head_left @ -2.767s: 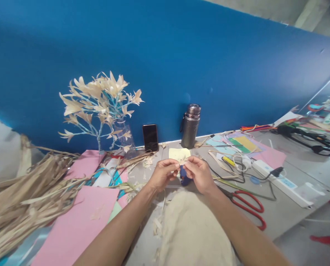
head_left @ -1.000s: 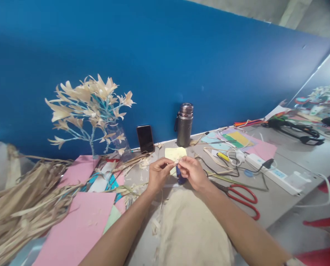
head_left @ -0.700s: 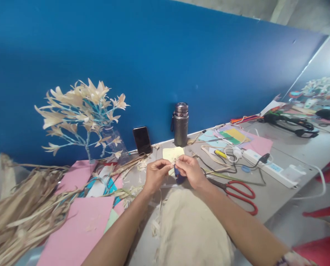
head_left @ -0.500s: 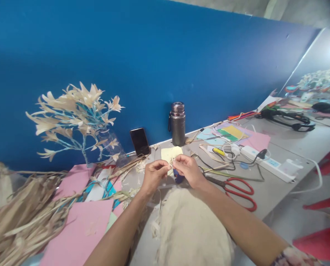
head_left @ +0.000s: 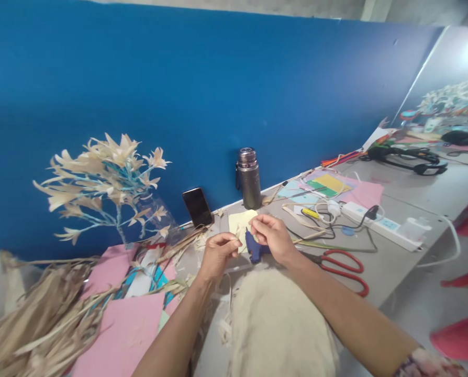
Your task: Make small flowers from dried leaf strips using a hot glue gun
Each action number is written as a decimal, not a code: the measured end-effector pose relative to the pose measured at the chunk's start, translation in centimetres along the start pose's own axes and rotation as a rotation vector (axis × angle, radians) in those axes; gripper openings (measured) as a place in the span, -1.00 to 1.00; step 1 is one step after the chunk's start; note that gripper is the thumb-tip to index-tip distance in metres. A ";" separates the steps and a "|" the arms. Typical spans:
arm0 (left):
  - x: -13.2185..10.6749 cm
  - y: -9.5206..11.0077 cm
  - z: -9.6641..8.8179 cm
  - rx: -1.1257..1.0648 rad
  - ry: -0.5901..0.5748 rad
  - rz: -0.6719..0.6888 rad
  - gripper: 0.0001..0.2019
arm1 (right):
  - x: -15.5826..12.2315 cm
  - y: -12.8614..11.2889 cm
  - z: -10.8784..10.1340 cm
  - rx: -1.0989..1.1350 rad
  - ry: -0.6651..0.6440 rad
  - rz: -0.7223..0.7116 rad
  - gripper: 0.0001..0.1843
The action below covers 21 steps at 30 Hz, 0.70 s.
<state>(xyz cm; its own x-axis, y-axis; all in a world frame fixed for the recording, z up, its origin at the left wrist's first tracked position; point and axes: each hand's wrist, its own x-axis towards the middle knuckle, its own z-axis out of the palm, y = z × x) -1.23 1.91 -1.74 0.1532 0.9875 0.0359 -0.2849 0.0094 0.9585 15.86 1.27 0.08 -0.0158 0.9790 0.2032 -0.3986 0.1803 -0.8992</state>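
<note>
My left hand [head_left: 220, 252] is closed in a pinch, thumb against forefinger, just left of a blue glue gun [head_left: 253, 248]. Whatever sits between those fingertips is too small to make out. My right hand [head_left: 272, 235] also pinches, beside the gun's nozzle; its fingertips hide what they hold, if anything. The glue gun lies on the table, partly behind my right hand. Behind both hands is a pale yellow sheet [head_left: 234, 221] with small pale scraps on it. A beige cloth-like bundle [head_left: 283, 324] lies below, between my forearms.
Red-handled scissors [head_left: 346, 268] lie right of my right forearm. A dark flask [head_left: 249, 180] and a phone [head_left: 197, 207] stand by the blue wall. Cream flowers [head_left: 112, 178] and dried husks [head_left: 45, 319] fill the left. A power strip [head_left: 383, 226] with cables lies right.
My hands, near each other before, have drawn apart, the right moving right and the left slightly down. More of the glue gun now shows between them. The view has shifted slightly.
</note>
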 end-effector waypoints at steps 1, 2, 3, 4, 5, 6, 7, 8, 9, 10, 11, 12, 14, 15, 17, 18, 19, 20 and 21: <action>0.0 -0.1 0.0 0.010 -0.007 -0.005 -0.71 | 0.1 0.2 -0.1 0.000 0.010 0.005 -0.65; 0.0 -0.2 0.0 0.019 -0.012 -0.009 -0.72 | 0.1 0.3 -0.1 -0.010 0.019 0.005 -0.62; 0.0 -0.3 0.0 0.023 -0.016 -0.013 -0.72 | 0.0 0.4 -0.1 -0.028 0.026 -0.002 -0.59; 0.0 -0.4 0.0 0.024 -0.021 -0.015 -0.73 | 0.0 0.5 -0.1 -0.053 0.031 -0.015 -0.55; 0.0 -0.4 0.0 0.025 -0.030 -0.016 -0.73 | -0.1 0.5 -0.1 -0.080 0.032 -0.031 -0.52; 0.0 -0.5 0.0 0.027 -0.041 -0.017 -0.74 | -0.2 0.5 0.0 -0.109 0.026 -0.047 -0.49; 0.0 -0.5 0.1 0.030 -0.051 -0.017 -0.74 | -0.3 0.4 0.0 -0.139 0.016 -0.062 -0.48; 0.0 -0.5 0.1 0.033 -0.057 -0.017 -0.75 | -0.4 0.3 0.0 -0.174 -0.001 -0.070 -0.48; -0.1 -0.5 0.1 0.038 -0.058 -0.016 -0.75 | -0.5 0.2 0.0 -0.213 -0.024 -0.075 -0.50; -0.1 -0.5 0.1 0.045 -0.058 -0.015 -0.75 | -0.5 0.0 0.0 -0.254 -0.049 -0.079 -0.53; -0.1 -0.5 0.1 0.050 -0.058 -0.016 -0.75 | -0.6 -0.2 0.1 -0.290 -0.073 -0.083 -0.58; -0.1 -0.5 0.1 0.057 -0.058 -0.016 -0.75 | -0.7 -0.3 0.1 -0.320 -0.090 -0.088 -0.63; -0.1 -0.5 0.0 0.065 -0.062 -0.018 -0.74 | -0.8 -0.4 0.2 -0.360 -0.096 -0.100 -0.70; 0.0 -0.6 0.0 0.066 -0.065 -0.020 -0.74 | -0.8 -0.4 0.2 -0.370 -0.083 -0.104 -0.73; 0.0 -0.8 -0.1 0.053 -0.062 -0.025 -0.72 | -0.7 -0.1 0.3 -0.371 -0.042 -0.092 -0.75; 0.0 -0.9 -0.1 0.039 -0.060 -0.028 -0.71 | -0.7 0.2 0.3 -0.356 -0.020 -0.076 -0.75; 0.1 -1.0 -0.1 0.023 -0.057 -0.029 -0.70 | -0.6 0.4 0.4 -0.328 0.000 -0.053 -0.74; 0.1 -1.0 -0.1 0.010 -0.056 -0.027 -0.70 | -0.6 0.7 0.4 -0.289 0.017 -0.025 -0.72; 0.1 -1.1 -0.1 0.003 -0.051 -0.022 -0.70 | -0.5 1.0 0.5 -0.243 0.028 0.009 -0.70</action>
<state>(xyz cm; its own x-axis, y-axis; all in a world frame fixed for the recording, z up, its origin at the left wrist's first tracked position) -0.97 2.01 -2.83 0.2077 0.9777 0.0293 -0.2786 0.0304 0.9599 15.00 0.86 -0.71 0.0083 0.9824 0.1868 -0.1664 0.1856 -0.9684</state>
